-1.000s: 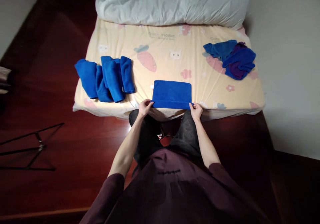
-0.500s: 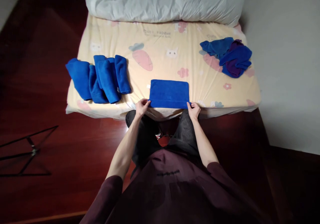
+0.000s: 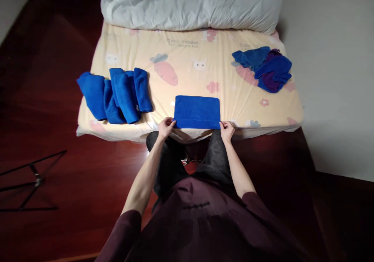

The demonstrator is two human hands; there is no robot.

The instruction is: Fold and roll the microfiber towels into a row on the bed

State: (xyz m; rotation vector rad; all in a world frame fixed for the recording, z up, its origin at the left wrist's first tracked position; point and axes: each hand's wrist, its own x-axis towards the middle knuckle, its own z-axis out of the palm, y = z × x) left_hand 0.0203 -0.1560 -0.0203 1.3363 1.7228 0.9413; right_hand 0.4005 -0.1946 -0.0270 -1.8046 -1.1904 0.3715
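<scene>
Head view, frame centre: a folded blue towel [image 3: 196, 111] lies flat at the bed [image 3: 187, 51] edge, soft, light and limp, best taken by its corners. Left hand [image 3: 165, 126] and right hand [image 3: 226, 130] each pinch a near corner. Rolled towels [image 3: 117, 92] sit middle left, a loose pile [image 3: 267, 69] upper right.

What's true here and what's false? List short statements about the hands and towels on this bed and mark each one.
1. The left hand and right hand each pinch a near corner of the flat blue towel. True.
2. The row of folded towels lies on the person's right. False: it lies on the left side of the bed.
3. The rumpled pile holds a purple cloth among blue ones. True.
4. The grey duvet covers the flat blue towel. False: it is bunched at the bed's far end, apart from it.
</scene>
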